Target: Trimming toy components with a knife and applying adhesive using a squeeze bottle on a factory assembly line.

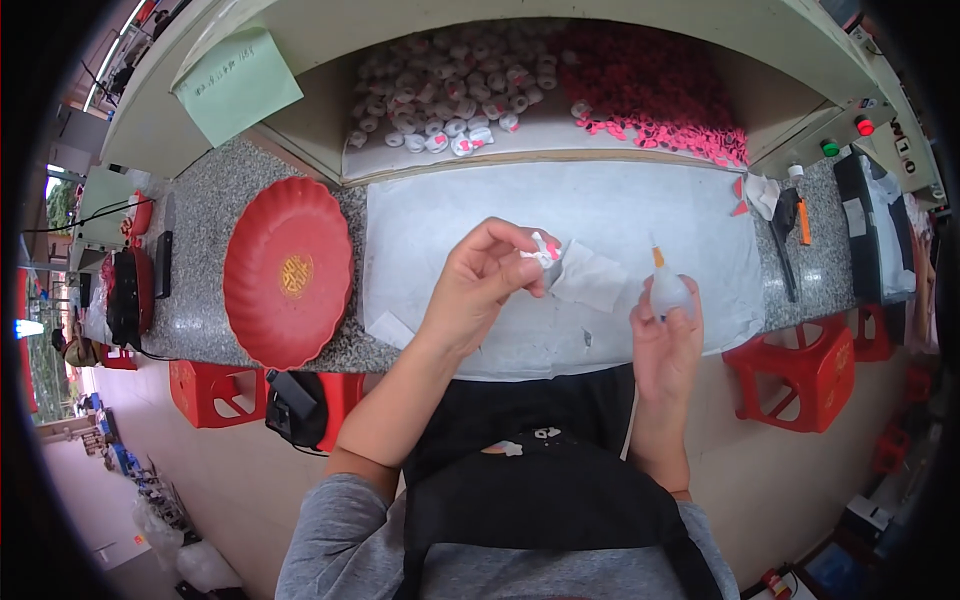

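My left hand (478,278) is closed in a pinch on a small white piece with a pink part (542,249), held above the white work sheet (420,215). To its right, my right hand (662,345) grips a translucent squeeze bottle (671,294) with an orange-yellow collar. The bottle's thin needle tip points up and away from me, apart from the white piece. Between both hands a folded white tissue (594,277) lies on the sheet or hangs just over it; I cannot tell which.
At the back, a shelf holds many white pieces (440,95) and a pile of pink pieces (660,85). A red scalloped bowl (290,225) stands on the left. On the right lie a black tool (783,235) and an orange stick (804,222). Red stools (800,370) stand below the table.
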`<state>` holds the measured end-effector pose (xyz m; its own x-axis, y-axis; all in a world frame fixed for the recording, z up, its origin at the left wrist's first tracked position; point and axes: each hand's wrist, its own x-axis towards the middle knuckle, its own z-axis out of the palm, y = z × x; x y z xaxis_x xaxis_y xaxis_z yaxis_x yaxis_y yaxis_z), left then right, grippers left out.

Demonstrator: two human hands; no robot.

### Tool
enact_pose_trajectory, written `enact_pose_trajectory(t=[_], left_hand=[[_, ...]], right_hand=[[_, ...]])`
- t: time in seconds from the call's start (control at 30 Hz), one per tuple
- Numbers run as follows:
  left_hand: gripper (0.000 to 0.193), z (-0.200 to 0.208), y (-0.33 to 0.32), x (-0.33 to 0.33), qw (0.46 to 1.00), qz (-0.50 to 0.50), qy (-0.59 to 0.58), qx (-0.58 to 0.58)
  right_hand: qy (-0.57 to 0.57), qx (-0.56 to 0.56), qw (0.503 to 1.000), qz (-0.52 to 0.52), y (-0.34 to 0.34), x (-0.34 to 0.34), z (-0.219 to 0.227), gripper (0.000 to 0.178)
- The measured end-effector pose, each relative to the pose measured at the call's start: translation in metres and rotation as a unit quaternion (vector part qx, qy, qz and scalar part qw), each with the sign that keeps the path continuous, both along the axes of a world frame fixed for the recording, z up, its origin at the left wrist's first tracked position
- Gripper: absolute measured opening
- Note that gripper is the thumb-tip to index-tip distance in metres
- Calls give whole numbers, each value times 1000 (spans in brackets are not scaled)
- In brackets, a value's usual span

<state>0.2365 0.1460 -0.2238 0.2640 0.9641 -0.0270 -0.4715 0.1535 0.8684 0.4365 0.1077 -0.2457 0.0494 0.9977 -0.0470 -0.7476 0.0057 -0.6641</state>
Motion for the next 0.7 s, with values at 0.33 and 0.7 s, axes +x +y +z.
enact_pose_trajectory(t=[0.33,0.7], left_hand=[[29,-12,-30,16,994,70,-81,-10],[35,-15,-42,23,997,26,-74,-19]], right_hand=[[100,19,995,-1,-1,-13,21,33],[-319,144,912,-212,-19,-20,30,39]])
